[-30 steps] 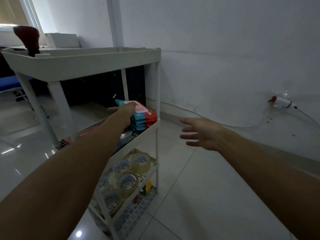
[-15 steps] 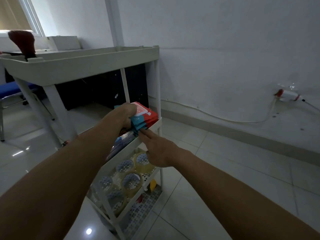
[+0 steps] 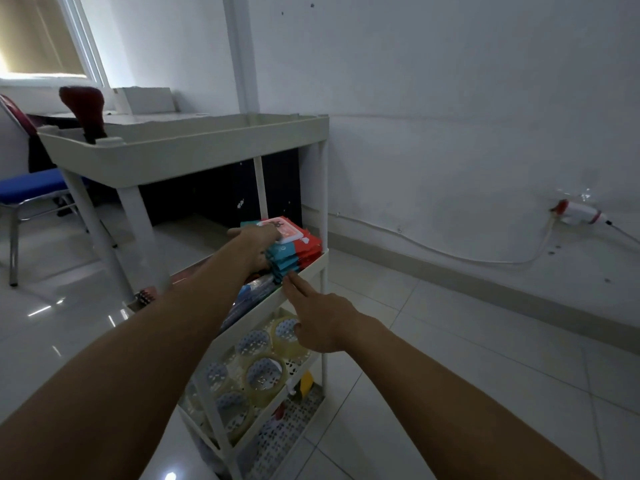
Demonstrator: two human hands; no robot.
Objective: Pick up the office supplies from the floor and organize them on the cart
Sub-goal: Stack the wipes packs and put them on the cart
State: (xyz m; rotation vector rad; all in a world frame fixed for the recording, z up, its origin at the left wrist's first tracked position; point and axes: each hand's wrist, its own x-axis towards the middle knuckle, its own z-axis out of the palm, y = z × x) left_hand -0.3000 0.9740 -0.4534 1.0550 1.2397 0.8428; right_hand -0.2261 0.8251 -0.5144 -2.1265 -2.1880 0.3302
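Resting on the packet stack [image 3: 294, 249] on the cart [image 3: 207, 150], the left hand [image 3: 258, 242] grips it; right hand [image 3: 320, 318], fingers extended, touches its lower edge above tape rolls [image 3: 265, 374].

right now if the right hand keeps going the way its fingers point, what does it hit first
The right hand points up toward the stack of teal and red packets on the cart's middle shelf. Its fingertips look at or almost touching the stack's lower corner; depth is unclear.
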